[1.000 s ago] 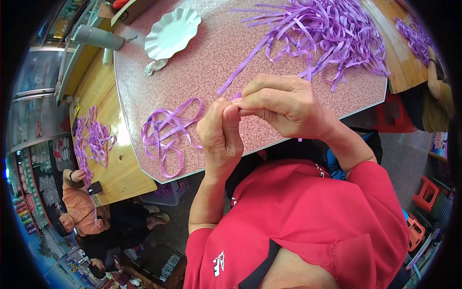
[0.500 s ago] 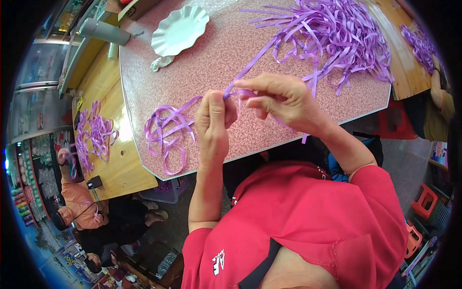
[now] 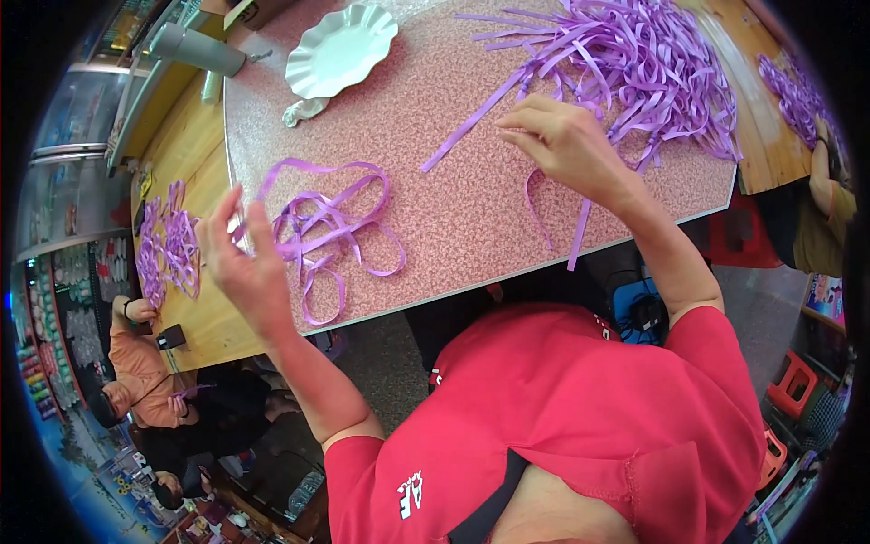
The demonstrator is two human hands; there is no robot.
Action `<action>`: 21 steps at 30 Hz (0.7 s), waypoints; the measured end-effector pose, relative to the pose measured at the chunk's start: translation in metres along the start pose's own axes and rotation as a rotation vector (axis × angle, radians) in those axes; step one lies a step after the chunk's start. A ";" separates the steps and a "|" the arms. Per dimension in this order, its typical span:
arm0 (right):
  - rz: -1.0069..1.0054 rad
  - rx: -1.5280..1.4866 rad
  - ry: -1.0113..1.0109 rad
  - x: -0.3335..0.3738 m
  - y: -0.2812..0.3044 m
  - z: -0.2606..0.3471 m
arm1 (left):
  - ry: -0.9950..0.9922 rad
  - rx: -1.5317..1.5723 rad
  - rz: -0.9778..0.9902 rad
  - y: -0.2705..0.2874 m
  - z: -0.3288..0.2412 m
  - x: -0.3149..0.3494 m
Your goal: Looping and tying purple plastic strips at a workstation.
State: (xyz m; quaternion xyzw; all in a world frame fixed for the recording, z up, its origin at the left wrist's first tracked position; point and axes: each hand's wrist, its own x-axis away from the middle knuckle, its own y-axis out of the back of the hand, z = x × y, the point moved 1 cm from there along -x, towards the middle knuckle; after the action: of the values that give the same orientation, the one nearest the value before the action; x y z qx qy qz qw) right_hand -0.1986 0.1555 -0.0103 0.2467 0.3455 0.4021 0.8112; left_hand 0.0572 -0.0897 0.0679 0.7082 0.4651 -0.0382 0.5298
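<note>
My left hand [image 3: 246, 263] is over the table's left edge, thumb and fingers apart. A thin purple ribbon [image 3: 381, 177] runs up to its fingertips from a loose heap of looped ribbon [image 3: 313, 222] beside it; no firm grip on it shows. My right hand [image 3: 575, 150] hovers just below the big pile of purple ribbons [image 3: 652, 77], its thumb and fingertips drawn together with no ribbon seen in them. One straight ribbon strand [image 3: 453, 147] reaches out of that pile toward the table's middle. Other ribbon ends [image 3: 580, 236] hang near my right wrist.
On the pink speckled table [image 3: 435, 245] stands a white scalloped dish [image 3: 340, 50]. A grey bottle [image 3: 198, 50] lies at the far left. At a wooden table [image 3: 213, 317], a person in orange [image 3: 149, 381] sits by more ribbons [image 3: 168, 245]. Another person's arm [image 3: 823, 168] shows at right.
My hands, earlier together at a knot in the ribbon, have parted: the left went left and down, the right up and right. The ribbon heap at left has spread with a new loop.
</note>
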 end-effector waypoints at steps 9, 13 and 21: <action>0.056 0.386 0.247 -0.028 -0.063 0.003 | -0.326 0.086 0.395 -0.091 -0.048 0.039; 0.018 0.335 0.420 -0.036 -0.060 0.007 | -0.393 0.039 0.367 -0.120 -0.051 0.050; 0.003 -0.289 0.196 -0.044 -0.039 0.038 | -0.319 0.338 0.440 -0.110 -0.050 0.025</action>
State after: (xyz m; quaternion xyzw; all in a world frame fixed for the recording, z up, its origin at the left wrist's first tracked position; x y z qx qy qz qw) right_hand -0.1703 0.0932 0.0033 0.0880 0.3610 0.4710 0.8000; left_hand -0.0277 -0.0343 -0.0032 0.8548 0.1989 -0.1099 0.4666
